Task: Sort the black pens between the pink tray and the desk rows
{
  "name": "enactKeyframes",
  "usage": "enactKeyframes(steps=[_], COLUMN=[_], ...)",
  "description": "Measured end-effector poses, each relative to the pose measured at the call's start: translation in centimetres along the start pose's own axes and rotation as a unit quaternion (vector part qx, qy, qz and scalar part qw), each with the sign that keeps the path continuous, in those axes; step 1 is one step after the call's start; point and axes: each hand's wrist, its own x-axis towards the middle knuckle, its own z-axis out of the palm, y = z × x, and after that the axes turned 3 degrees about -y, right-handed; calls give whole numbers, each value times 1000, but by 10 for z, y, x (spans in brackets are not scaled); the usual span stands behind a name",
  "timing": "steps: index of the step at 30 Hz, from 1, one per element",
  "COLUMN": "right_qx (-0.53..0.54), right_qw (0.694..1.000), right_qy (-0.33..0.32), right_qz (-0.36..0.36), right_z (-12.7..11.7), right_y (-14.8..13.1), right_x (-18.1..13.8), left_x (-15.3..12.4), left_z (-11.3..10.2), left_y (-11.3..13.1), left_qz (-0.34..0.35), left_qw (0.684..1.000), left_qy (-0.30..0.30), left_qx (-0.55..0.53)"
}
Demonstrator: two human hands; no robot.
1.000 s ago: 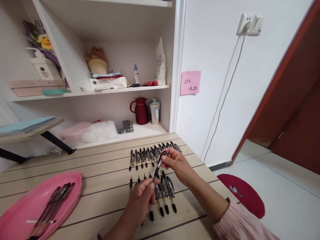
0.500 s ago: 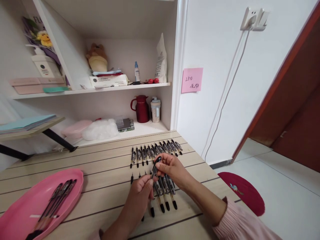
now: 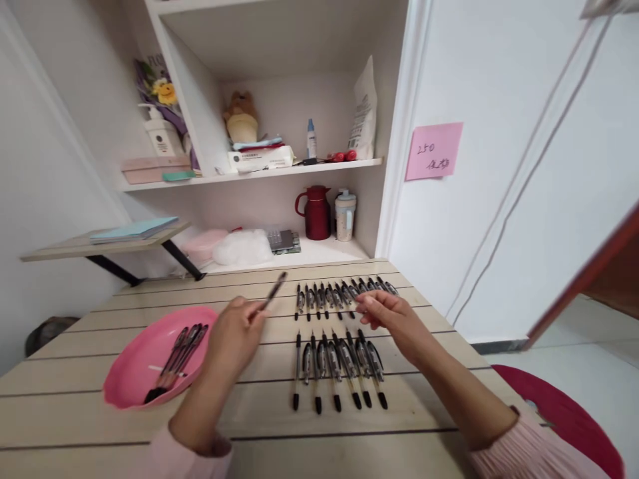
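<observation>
In my left hand [image 3: 234,332] is a dark, slim pen [image 3: 274,291], pinched between thumb and fingers and tilted up to the right above the table. My right hand [image 3: 384,311] hovers between two rows of pens, with loosely curled fingers and nothing visible in them. The nearer row holds several upright-pointing pens [image 3: 297,369] with black ends, and clipped black caps [image 3: 306,362] lie between them. Behind it runs a similar far row of pens [image 3: 319,301], partly covered by my right fingers. More pens [image 3: 182,356] lie bunched in a pink tray [image 3: 120,372] to the left.
A small raised stand [image 3: 64,247] with papers is at the table's back left. Shelves behind hold a red jug [image 3: 317,214], a cup [image 3: 345,216] and a plastic-wrapped bundle [image 3: 243,247]. A pink note [image 3: 434,152] is on the wall. A red stool [image 3: 564,412] stands at right.
My hands have parted: the left has moved away leftward with the pen, the right has come off it. The whole view has swung left, showing more of the tray and nearer row.
</observation>
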Motion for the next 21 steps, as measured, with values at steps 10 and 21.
enactKeyframes(steps=[10,21], right_qx=[-71,-265], right_qw=[997,961], right_qy=[3,-17], right_qz=[8,74], right_z=[-11,-25], right_y=[7,14], right_x=[6,14], left_x=[-21,-13], left_z=[-48,-34], left_y=[-106,-94], left_qz=[-279,-183], left_qw=[924,958], left_qy=[-165,-93], left_qx=[202,202])
